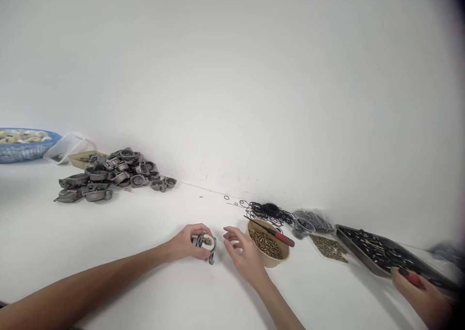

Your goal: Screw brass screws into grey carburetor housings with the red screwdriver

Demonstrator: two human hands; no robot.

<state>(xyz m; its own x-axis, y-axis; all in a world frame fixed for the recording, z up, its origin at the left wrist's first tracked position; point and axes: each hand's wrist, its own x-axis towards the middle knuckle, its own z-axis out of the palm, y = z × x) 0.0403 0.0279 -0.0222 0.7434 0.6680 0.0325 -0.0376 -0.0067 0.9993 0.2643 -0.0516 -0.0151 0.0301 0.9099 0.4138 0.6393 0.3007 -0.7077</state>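
Observation:
My left hand (192, 242) grips a small grey metal housing (212, 258) with a round white part (208, 243) on top, near the table's front middle. Its fingers wrap round the housing's left side and hide part of it. To the right, my right hand (241, 250) hovers apart from the housing, fingers curved and spread, with nothing visible in them. Just beyond my right hand stands a tan bowl (271, 261) full of brass-coloured screws (265, 243). A screwdriver (281, 237) with a red and black handle lies across the bowl's rim.
Grey metal housings (123, 168) are heaped at the left, beside a blue basket (32, 151) and a clear container (67, 146). Black rubber rings (271, 211) lie behind the bowl. Small brass parts (329, 247) and a dark tray (363, 257) follow. Another person's hand (421, 293) holds a red-handled tool.

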